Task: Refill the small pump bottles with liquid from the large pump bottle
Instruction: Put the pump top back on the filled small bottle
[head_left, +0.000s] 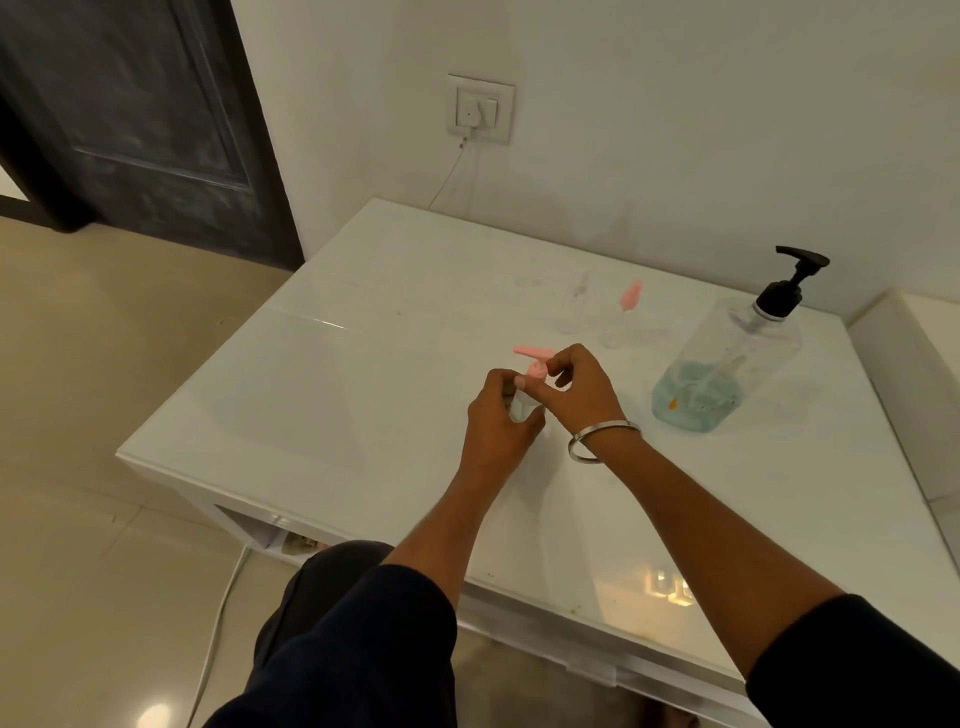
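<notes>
While the left hand (497, 415) curled round the clear body of a small pump bottle (521, 405) above the middle of the white table (322, 395), the right hand (582, 387) pinched its pink pump head (531, 358) with thumb and fingertips. Most of that bottle was hidden behind the fingers, so its fill level could not be read. A metal bangle (602, 441) sat on the right wrist.

Two more small clear bottles stood farther back: one with a pink pump (623, 317), and just to its left one with a clear top (575, 306), both faint against the tabletop and hard to make out. That made three small bottles in all.

One large pump bottle (727, 364) with a black pump stood to the right, well apart from the hands, with blue liquid low in it.

A wall socket (480, 109) with a plugged cable sat behind the table.
</notes>
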